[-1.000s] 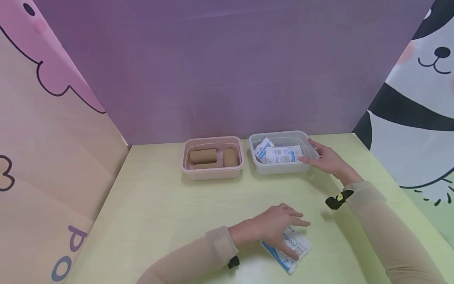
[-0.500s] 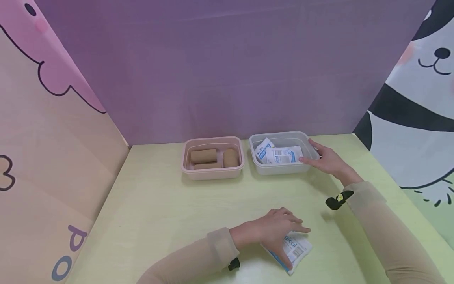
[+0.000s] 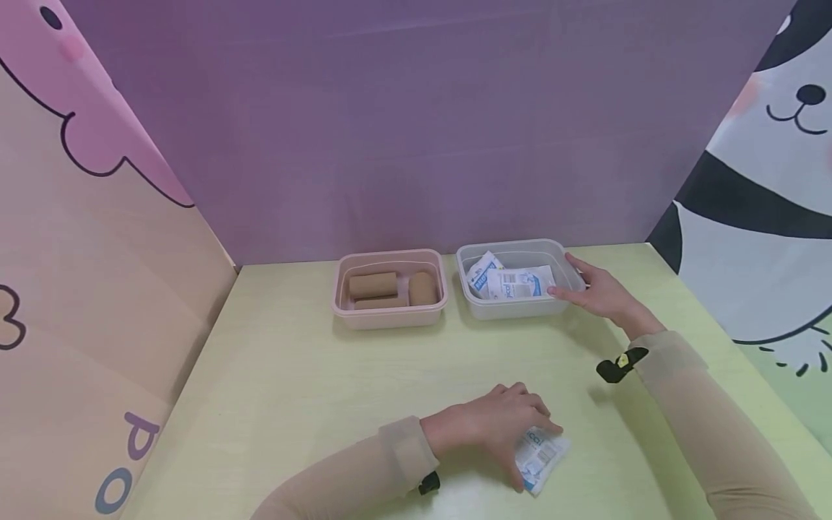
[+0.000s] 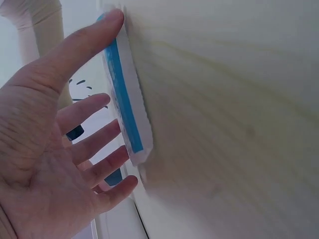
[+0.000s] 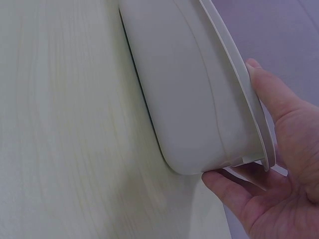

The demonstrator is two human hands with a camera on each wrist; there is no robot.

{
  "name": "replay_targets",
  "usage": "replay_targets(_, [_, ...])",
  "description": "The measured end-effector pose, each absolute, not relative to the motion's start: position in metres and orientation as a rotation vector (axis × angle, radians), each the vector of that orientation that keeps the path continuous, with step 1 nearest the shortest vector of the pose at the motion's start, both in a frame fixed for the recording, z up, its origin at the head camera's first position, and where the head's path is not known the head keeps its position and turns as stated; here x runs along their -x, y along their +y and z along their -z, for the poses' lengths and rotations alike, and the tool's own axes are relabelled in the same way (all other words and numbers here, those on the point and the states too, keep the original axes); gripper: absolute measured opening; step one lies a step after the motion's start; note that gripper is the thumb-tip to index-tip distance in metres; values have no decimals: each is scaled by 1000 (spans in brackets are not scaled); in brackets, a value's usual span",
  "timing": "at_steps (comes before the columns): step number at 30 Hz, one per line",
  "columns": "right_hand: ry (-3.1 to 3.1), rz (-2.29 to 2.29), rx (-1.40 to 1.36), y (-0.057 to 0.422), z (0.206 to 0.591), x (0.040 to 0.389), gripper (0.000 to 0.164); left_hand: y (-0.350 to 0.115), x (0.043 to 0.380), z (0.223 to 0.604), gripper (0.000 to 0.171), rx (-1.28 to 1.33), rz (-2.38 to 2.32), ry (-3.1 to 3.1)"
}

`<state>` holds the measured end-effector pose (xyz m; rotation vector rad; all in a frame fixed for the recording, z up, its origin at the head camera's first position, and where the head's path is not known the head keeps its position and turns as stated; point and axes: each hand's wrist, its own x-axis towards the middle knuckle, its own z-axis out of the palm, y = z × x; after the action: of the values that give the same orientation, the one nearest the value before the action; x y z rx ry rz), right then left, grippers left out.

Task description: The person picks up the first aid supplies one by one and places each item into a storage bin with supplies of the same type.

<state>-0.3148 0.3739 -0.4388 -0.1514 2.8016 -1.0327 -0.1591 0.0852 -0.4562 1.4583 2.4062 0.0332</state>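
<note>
My left hand (image 3: 503, 426) reaches over a white and blue sealed packet (image 3: 541, 458) with partly readable print, lying on the table. In the left wrist view the thumb is on one end of the packet (image 4: 124, 99) and the curled fingertips meet its side, so the hand grips it by the edges. At the back right, my right hand (image 3: 604, 295) holds the right end of a light grey plastic tub (image 3: 513, 310). In the right wrist view its thumb is on the rim and its fingers are under the tub's lip (image 5: 239, 89). Several similar packets (image 3: 520, 282) lie inside.
To the left of the grey tub stands a pink plastic tub (image 3: 390, 318) holding tan rolls (image 3: 373, 284). Behind both rises a purple panel (image 3: 416, 130). Printed side panels (image 3: 117, 289) border the pale yellow table (image 3: 292, 390).
My left hand has shifted slightly towards the near edge, and its thumb and fingers have closed in on the packet, which has moved a little. The right hand stays on the grey tub.
</note>
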Motion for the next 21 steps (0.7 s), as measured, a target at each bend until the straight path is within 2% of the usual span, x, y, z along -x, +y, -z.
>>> replay_targets(10, [2801,1029,151,374,438,316,110,87,164,457,95,-1496,-40,2461])
replay_targets(21, [2813,1028,176,374,438,315,108,81,190,452,94,-1393,-169,2696])
